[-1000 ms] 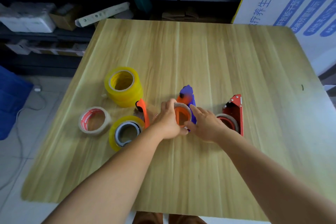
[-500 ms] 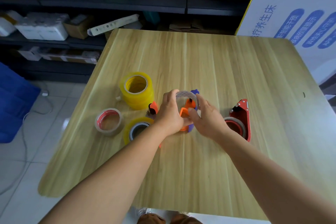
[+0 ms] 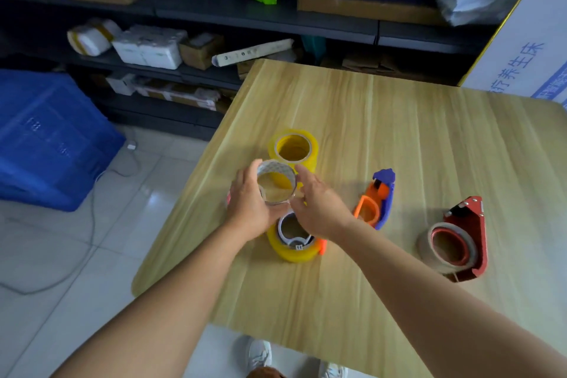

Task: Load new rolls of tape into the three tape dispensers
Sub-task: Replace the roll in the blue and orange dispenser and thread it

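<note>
On the wooden bench sits all the tape gear, with dark shelving of boxes behind and a blue crate on the floor to my left. Red dispenser lies on its side near the right edge, a clear roll seated on its hub. Tall yellow tape stack stands upright further back, just behind my hands. Another yellow roll lies flat nearer me, grey core showing, an orange dispenser edge peeking out at its right, mostly hidden. Blue-and-orange dispenser lies between the yellow roll and the red one, its orange hub bare. My left hand and right hand meet above the flat yellow roll; fingers of both are wrapped round a near-spent clear tape ring, held up off the bench, left fingers on its left rim, right fingers on its right rim.
</note>
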The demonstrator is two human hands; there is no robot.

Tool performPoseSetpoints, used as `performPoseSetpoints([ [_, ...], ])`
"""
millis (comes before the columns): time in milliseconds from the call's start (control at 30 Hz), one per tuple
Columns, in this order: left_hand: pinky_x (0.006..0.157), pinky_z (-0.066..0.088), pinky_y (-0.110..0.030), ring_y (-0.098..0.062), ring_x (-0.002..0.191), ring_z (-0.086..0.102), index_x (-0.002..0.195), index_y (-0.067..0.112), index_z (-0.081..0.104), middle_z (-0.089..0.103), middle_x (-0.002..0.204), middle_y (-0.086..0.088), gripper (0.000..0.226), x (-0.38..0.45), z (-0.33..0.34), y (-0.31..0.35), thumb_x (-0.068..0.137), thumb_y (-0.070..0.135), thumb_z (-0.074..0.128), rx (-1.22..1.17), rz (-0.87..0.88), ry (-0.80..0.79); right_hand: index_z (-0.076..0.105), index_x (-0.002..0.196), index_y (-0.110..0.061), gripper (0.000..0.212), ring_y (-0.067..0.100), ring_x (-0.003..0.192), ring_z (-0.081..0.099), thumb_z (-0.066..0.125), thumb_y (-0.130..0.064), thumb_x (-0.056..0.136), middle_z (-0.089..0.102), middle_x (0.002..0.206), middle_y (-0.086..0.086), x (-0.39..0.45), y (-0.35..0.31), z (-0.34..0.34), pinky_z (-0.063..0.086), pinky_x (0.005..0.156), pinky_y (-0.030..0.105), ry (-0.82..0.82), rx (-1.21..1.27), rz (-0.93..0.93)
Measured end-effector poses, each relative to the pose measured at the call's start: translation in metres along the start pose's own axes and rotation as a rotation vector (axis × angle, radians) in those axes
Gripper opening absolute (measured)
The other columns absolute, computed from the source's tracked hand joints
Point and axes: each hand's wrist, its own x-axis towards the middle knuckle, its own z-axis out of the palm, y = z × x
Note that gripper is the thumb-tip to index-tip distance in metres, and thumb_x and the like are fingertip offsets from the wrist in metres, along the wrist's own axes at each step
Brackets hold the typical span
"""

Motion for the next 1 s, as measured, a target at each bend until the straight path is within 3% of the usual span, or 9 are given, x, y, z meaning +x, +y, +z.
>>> performPoseSetpoints([
  [267, 0.105, 0.040, -0.037, -0.022, 0.129, 0.045, 0.146, 0.020, 0.025, 0.038, 0.146, -0.002, 0.105, 0.011, -0.016, -0.045, 0.061, 0.029, 0.087, -0.071, -0.187, -0.060, 0.022, 0.147, -0.019, 0.060, 0.031, 0.122, 0.048, 0.046, -0.012, 0.092, 0.049, 0.136, 0.014, 0.021, -0.028, 0.035, 0.040, 0.087, 0.031, -0.185, -0.093, 0.015],
  [500, 0.109, 0.035, -0.033, -0.024, 0.135, 0.037, 0.149, 0.016, 0.018, 0.028, 0.151, -0.005, 0.103, 0.023, -0.012, -0.056, 0.069, 0.020, 0.082, -0.035, -0.221, -0.117, 0.012, 0.151, -0.016, 0.072, 0.028, 0.135, 0.034, 0.048, -0.010, 0.089, 0.036, 0.151, 0.006, 0.035, -0.039, 0.044, 0.033, 0.108, 0.038, -0.253, -0.223, 0.038],
  [633, 0.107, 0.037, -0.037, -0.027, 0.133, 0.038, 0.149, 0.015, 0.016, 0.026, 0.149, -0.009, 0.102, 0.030, -0.013, -0.058, 0.070, 0.018, 0.080, -0.018, -0.241, -0.119, 0.013, 0.151, -0.020, 0.078, 0.028, 0.129, 0.041, 0.052, -0.009, 0.084, 0.043, 0.145, 0.005, 0.044, -0.043, 0.048, 0.037, 0.103, 0.037, -0.234, -0.220, 0.034],
  [833, 0.104, 0.041, -0.041, -0.030, 0.129, 0.042, 0.148, 0.017, 0.013, 0.024, 0.148, -0.009, 0.100, 0.053, -0.015, -0.056, 0.071, 0.014, 0.077, 0.032, -0.275, -0.099, 0.009, 0.152, -0.020, 0.075, 0.026, 0.136, 0.034, 0.049, -0.010, 0.089, 0.032, 0.154, 0.002, 0.060, -0.044, 0.047, 0.033, 0.107, 0.035, -0.218, -0.176, 0.024],
  [1000, 0.104, 0.039, -0.042, -0.031, 0.133, 0.037, 0.151, 0.019, 0.004, 0.017, 0.152, -0.009, 0.105, 0.066, -0.024, -0.056, 0.074, 0.016, 0.077, 0.128, -0.302, -0.129, 0.018, 0.151, -0.016, 0.064, 0.021, 0.144, 0.018, 0.044, -0.013, 0.093, 0.023, 0.157, 0.001, 0.072, -0.028, 0.038, 0.016, 0.115, 0.032, 0.026, -0.257, 0.063],
])
